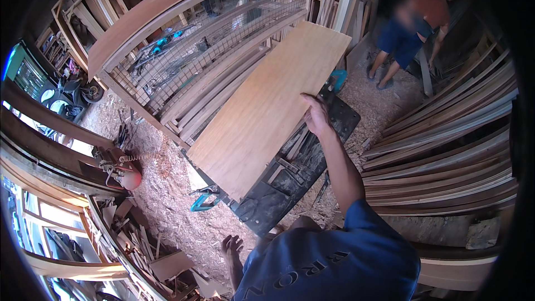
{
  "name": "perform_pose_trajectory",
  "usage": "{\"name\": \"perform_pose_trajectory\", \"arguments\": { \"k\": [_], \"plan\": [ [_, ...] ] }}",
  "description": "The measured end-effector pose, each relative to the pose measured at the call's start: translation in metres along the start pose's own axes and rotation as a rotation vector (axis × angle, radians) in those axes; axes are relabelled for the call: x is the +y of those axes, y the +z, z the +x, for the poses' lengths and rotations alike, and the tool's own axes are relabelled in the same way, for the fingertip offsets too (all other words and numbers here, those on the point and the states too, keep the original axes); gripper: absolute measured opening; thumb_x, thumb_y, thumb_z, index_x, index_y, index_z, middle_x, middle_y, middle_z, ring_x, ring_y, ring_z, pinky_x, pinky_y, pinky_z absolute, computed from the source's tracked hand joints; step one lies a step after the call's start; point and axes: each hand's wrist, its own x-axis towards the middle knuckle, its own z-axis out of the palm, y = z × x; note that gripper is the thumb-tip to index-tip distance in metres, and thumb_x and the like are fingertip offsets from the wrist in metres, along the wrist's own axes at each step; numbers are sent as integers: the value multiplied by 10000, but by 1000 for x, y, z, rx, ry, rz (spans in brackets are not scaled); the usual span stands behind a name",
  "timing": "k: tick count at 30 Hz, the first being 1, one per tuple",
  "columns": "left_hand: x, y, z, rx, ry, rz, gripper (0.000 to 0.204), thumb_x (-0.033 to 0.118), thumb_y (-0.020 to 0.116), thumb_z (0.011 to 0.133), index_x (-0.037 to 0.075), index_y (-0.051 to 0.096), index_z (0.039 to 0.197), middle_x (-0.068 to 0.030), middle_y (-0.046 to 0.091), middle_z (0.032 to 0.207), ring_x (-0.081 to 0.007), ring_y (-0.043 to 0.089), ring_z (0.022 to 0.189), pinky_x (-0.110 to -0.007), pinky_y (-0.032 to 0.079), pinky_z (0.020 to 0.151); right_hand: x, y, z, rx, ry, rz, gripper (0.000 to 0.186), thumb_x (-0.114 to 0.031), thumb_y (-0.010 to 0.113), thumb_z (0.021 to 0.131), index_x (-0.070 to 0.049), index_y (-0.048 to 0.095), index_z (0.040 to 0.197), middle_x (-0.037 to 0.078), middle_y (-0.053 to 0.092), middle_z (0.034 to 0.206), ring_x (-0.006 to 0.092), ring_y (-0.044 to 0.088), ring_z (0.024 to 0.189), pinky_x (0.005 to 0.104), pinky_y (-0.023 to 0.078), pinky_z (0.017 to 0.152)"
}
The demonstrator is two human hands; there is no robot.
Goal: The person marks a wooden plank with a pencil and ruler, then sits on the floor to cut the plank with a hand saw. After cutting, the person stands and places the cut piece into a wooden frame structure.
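A long, light-brown wooden board [273, 106] lies slantwise over a dark worktable [290, 189], from near left to far right. My right hand [315, 114] reaches out and grips the board's right edge about midway along, its fingers partly hidden. Low by my body, my left hand [232, 245] hangs above the shavings with its fingers apart, holding nothing. A turquoise frame-like part [205, 202] sticks out beneath the board's near end, and another turquoise part [337, 80] shows beside its far right side. Small wood offcuts [285, 167] rest on the worktable along the board.
Behind the board stands a large wooden frame with wire mesh [195, 58]. Stacked long planks [446, 150] fill the right side. A person [415, 22] bends over at the far right. Shavings cover the floor [167, 189]. A red tank [131, 179] and a scrap bin [139, 239] are left.
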Motion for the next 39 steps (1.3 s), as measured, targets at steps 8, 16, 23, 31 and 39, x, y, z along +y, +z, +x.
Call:
{"name": "perform_pose_trajectory", "arguments": {
  "k": [8, 16, 23, 31, 39],
  "plan": [
    [62, 24, 10, -22, 303, -87, 434, 306, 619, 947, 12, 520, 1251, -170, 665, 1144, -248, 676, 964, -330, 524, 795, 10, -7, 22, -8, 64, 33, 329, -113, 649, 877, -57, 517, 1172, 75, 604, 1119, 200, 634, 1004, 357, 576, 725],
    [53, 52, -10, 175, 296, -174, 377, 269, 569, 979, -5, 532, 1236, -172, 670, 1135, -245, 670, 978, -346, 530, 817, 8, 5, 36, 12, -12, -22, 511, -124, 652, 885, -54, 409, 1329, 104, 526, 1268, 235, 551, 1154, 400, 503, 929],
    [57, 110, -16, 169, 294, -240, 420, 270, 591, 969, -25, 523, 1260, -174, 667, 1130, -241, 673, 967, -340, 522, 819, -2, 18, 38, 27, 2, 49, 458, -107, 639, 889, -30, 451, 1300, 107, 550, 1248, 222, 566, 1124, 356, 511, 913],
    [62, 137, -3, 206, 279, -313, 408, 268, 600, 966, -21, 530, 1246, -168, 672, 1121, -237, 675, 949, -334, 520, 808, 14, 47, 45, -15, 8, 58, 457, -122, 631, 900, -85, 452, 1320, 74, 570, 1230, 209, 608, 1070, 369, 595, 731],
    [93, 152, 15, 215, 463, -235, 391, 265, 576, 982, -30, 543, 1237, -159, 673, 1120, -231, 667, 946, -327, 522, 818, 34, 58, 77, -119, 89, 128, 425, -121, 626, 919, -111, 448, 1305, 72, 549, 1230, 221, 576, 1114, 433, 586, 813]
  ]
}}
